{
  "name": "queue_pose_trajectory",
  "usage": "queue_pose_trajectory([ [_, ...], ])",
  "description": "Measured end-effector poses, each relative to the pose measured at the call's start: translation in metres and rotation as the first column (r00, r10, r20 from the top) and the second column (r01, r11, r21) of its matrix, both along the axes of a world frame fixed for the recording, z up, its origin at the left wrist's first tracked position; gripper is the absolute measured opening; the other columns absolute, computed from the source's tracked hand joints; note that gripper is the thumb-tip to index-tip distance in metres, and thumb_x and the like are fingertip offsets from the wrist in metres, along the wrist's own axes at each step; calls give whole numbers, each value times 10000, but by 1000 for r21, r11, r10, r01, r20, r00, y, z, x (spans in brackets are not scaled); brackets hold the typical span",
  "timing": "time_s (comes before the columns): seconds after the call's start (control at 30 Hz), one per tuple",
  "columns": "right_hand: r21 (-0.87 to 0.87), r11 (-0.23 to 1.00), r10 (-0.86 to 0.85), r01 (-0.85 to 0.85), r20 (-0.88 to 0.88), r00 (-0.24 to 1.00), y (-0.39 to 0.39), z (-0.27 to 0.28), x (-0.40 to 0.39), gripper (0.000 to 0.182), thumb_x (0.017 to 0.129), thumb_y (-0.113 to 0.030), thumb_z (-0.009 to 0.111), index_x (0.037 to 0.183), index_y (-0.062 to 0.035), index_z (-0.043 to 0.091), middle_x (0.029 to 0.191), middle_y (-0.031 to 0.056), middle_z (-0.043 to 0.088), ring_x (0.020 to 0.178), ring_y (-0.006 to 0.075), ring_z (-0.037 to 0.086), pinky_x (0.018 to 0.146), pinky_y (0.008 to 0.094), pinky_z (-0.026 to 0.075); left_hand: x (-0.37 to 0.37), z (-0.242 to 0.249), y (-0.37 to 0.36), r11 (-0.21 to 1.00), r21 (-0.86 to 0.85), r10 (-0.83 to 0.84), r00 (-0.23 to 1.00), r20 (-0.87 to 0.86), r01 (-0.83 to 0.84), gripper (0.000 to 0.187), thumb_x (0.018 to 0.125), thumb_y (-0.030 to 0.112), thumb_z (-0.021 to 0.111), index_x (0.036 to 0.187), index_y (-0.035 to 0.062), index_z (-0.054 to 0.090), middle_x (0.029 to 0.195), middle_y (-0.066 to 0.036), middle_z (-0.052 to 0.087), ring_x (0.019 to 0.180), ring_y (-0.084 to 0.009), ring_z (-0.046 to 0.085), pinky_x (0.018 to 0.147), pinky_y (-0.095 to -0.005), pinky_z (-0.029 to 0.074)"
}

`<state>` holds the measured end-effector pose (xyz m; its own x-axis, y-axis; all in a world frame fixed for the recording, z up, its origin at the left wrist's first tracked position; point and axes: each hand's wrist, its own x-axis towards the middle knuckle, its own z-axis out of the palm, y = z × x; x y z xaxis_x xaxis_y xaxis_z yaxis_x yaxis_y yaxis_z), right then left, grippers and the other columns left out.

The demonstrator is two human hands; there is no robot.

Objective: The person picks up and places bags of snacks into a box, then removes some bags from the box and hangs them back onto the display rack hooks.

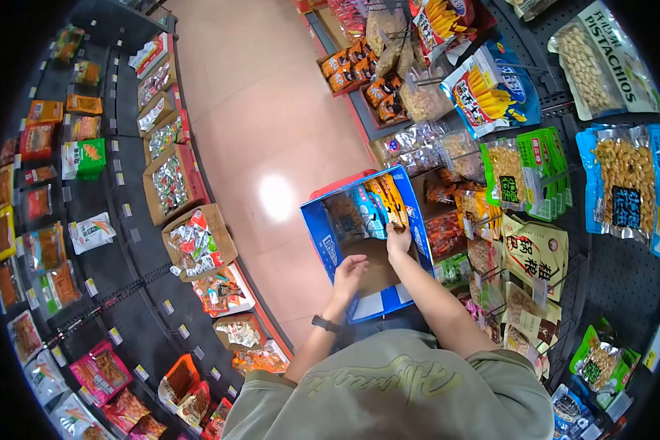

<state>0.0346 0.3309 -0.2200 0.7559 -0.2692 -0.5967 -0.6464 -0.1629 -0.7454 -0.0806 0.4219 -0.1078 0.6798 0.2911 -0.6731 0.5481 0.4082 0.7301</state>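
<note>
A blue cardboard carton (418, 246) with its top open is in front of me. Blue snack packets (369, 213) and yellow snack packets (391, 202) stand in its far part, and the brown bottom shows nearer to me. My right hand (398, 240) reaches into the carton, its fingers closed on the near end of a yellow packet. My left hand (350, 273), below a dark wristband (325, 323), hovers over the carton's left side. Its fingers are loosely bent and apart, with nothing in them.
A red edge (330, 189) shows behind the carton. Hanging bags, among them pistachios (609, 62) and blue-edged nuts (623, 180), fill the right rack on metal hooks. Along the left, dark shelves carry snack packs and open candy boxes (172, 183). A pale floor aisle (249, 95) runs between.
</note>
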Motion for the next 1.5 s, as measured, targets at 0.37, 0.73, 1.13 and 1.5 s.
queue_pose_trajectory([
  [0.37, -479, 758, 592, -442, 221, 775, 9, 30, -2, 204, 740, -209, 651, 832, -33, 604, 818, 171, 601, 812, 359, 569, 708, 449, 444, -2, -1, -19, 999, -50, 19, 999, -43, -21, 237, 884, 53, 463, 1107, -3, 518, 1035, -101, 597, 893, -141, 570, 810, -248, 450],
  [0.73, -529, 609, 742, -590, 117, 661, -1, 35, 11, 289, 799, -288, 600, 739, -6, 592, 696, 218, 595, 665, 401, 587, 596, 471, 467, -3, 4, -23, 998, -39, 44, 998, -38, -45, 241, 881, 50, 466, 1109, -10, 513, 1015, -98, 597, 883, -139, 572, 803, -249, 455],
  [1.13, -573, 548, 738, -610, -13, 675, -27, 50, -2, 247, 813, -234, 577, 712, -11, 603, 711, 217, 603, 687, 386, 597, 627, 459, 478, 0, 3, -34, 999, -46, 16, 1000, -23, -17, 231, 880, 57, 474, 1097, -13, 515, 1007, -94, 604, 865, -130, 577, 796, -233, 456],
  [1.5, -584, 443, 804, -680, -76, 589, -74, 100, -36, 257, 802, -205, 587, 686, 24, 610, 690, 229, 593, 670, 393, 587, 631, 464, 467, 5, -26, -55, 996, 10, -90, 993, -71, 91, 271, 873, 127, 537, 1115, 9, 508, 936, -78, 592, 802, -129, 572, 712, -254, 475],
])
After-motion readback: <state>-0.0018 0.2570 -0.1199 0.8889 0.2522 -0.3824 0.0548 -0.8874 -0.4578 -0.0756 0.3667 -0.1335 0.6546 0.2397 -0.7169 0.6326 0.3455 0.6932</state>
